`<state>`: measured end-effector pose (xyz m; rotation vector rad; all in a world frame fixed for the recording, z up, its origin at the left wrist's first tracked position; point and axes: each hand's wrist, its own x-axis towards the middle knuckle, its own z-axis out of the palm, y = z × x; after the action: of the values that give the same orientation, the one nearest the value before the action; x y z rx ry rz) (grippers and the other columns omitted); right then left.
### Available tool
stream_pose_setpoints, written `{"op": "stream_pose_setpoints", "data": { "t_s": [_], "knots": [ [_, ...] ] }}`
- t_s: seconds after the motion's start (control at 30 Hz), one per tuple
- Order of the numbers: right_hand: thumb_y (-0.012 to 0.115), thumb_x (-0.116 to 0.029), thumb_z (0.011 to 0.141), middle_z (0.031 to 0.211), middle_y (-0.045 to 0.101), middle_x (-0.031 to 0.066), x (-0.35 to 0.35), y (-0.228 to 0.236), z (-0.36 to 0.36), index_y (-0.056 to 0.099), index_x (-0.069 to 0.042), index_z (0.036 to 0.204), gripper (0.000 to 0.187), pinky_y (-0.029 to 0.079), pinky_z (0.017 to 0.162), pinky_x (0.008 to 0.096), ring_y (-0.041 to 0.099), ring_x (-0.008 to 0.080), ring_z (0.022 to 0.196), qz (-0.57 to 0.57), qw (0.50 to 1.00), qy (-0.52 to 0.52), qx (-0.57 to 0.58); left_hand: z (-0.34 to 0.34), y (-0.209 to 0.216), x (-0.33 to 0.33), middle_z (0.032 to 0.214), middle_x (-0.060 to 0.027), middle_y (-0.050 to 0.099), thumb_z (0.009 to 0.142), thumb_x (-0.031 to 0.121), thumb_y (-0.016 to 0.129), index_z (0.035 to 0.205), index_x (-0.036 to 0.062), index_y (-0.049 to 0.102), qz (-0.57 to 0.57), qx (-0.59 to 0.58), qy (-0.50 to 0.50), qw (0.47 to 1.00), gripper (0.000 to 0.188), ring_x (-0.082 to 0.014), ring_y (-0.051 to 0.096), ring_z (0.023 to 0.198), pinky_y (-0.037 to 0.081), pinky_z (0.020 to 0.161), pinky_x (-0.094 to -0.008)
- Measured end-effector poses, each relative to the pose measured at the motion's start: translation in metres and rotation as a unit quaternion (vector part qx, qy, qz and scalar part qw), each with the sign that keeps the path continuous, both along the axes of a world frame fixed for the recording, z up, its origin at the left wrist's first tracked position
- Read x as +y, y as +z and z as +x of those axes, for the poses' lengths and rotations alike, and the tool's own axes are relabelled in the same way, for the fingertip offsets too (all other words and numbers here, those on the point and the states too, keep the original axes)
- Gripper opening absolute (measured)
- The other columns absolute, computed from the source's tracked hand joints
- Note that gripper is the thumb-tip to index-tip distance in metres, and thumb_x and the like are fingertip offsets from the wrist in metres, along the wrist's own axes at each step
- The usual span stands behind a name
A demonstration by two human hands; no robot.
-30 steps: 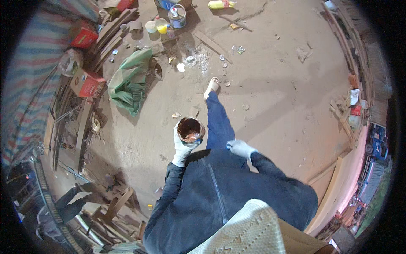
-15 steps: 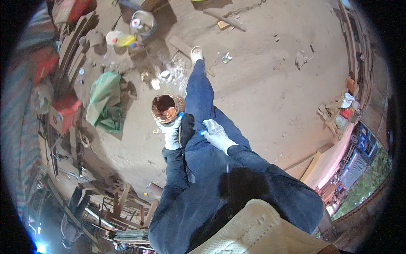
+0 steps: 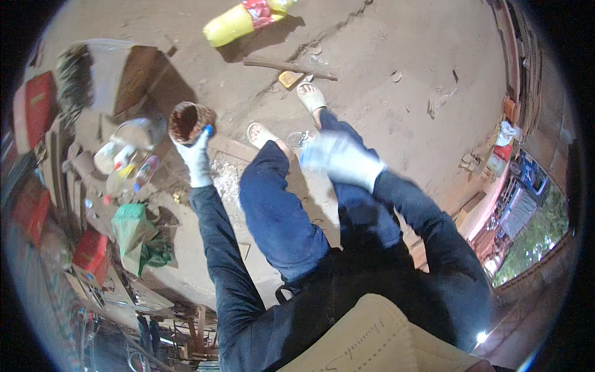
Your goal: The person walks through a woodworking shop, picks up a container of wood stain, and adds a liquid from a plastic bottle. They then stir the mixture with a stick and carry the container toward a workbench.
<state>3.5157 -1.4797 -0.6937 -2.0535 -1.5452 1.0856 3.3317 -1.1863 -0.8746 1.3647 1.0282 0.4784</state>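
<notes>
In a white glove with blue fingertips, my left hand (image 3: pixel 197 160) grips a round, rust-brown open container (image 3: pixel 203 118) by its near side. Its mouth is tilted up and the inside looks dark reddish brown; what it holds, if anything, I cannot make out. My left arm is stretched forward over the ground. My right hand (image 3: pixel 344 160), in a matching glove, hangs over my right leg, smeared by motion, so its fingers are unclear.
A large yellow bottle (image 3: pixel 232 30) with a red label lies ahead. A thin wooden stick (image 3: pixel 291 66) rests before my sandals. On the left are a cardboard box (image 3: pixel 127 77), a clear plastic tub (image 3: pixel 141 132), several bottles, a green sack (image 3: pixel 131 232) and red boxes (image 3: pixel 31 111).
My left arm has reached forward and left with the brown container. The right hand has moved up and right, off my thigh. Both feet now show, and the yellow bottle has come into view.
</notes>
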Motion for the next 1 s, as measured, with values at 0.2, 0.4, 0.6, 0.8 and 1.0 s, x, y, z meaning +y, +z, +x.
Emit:
{"op": "stream_pose_setpoints", "data": {
  "t_s": [0.2, 0.4, 0.6, 0.8, 1.0],
  "knots": [
    [0.054, -0.034, 0.094, 0.092, 0.066, 0.0129, -0.046, -0.247, 0.194, 0.061, -0.009, 0.106, 0.029, 0.052, 0.071, 0.0367, 0.066, 0.0248, 0.076, -0.145, 0.879, -0.454, -0.027, 0.038, -0.164, 0.024, 0.135, -0.0139, 0.048, 0.066, 0.004, 0.086, 0.14, 0.002, 0.034, 0.078, 0.018, 0.005, 0.997, 0.091, -0.0221, 0.051, 0.119, 0.043, 0.104, -0.0383],
    [0.059, -0.032, 0.094, 0.088, 0.064, 0.0057, -0.019, -0.411, 0.23, 0.061, -0.008, 0.111, 0.03, 0.053, 0.069, 0.0297, 0.065, 0.0186, 0.075, 0.161, 0.706, -0.614, 0.315, 0.096, -0.259, 0.017, 0.128, -0.0127, 0.052, 0.059, 0.015, 0.09, 0.135, 0.0039, 0.036, 0.268, 0.022, -0.052, 0.962, 0.093, -0.0255, 0.056, 0.115, 0.044, 0.102, -0.0372],
    [0.071, -0.041, 0.084, 0.108, 0.062, 0.0105, 0.146, -0.454, 0.207, 0.06, -0.019, 0.119, 0.044, 0.048, 0.091, 0.0452, 0.057, 0.0248, 0.103, 0.129, 0.44, -0.62, 0.636, 0.074, -0.29, 0.015, 0.125, -0.0124, 0.052, 0.051, 0.035, 0.093, 0.136, 0.0054, 0.036, 0.383, 0.096, -0.011, 0.919, 0.106, -0.0294, 0.053, 0.116, 0.043, 0.102, -0.0408],
    [0.067, -0.03, 0.089, 0.101, 0.067, 0.008, 0.195, -0.475, 0.24, 0.057, -0.015, 0.115, 0.032, 0.056, 0.075, 0.0439, 0.066, 0.0231, 0.086, 0.224, 0.405, -0.731, 0.501, 0.06, -0.227, -0.023, 0.137, -0.0175, 0.041, 0.057, 0.035, 0.088, 0.141, 0.006, 0.034, 0.44, 0.248, -0.015, 0.863, 0.104, -0.0367, 0.038, 0.128, 0.03, 0.11, -0.0449],
    [0.065, -0.023, 0.09, 0.106, 0.065, 0.0076, 0.182, -0.454, 0.222, 0.052, -0.011, 0.121, 0.035, 0.058, 0.071, 0.0449, 0.067, 0.0244, 0.088, 0.308, 0.446, -0.658, 0.522, 0.046, -0.178, -0.026, 0.129, -0.0178, 0.05, 0.071, 0.013, 0.077, 0.133, -0.0013, 0.044, 0.513, 0.112, 0.152, 0.838, 0.071, -0.0329, 0.047, 0.122, 0.035, 0.106, -0.0423]
  ]
}}
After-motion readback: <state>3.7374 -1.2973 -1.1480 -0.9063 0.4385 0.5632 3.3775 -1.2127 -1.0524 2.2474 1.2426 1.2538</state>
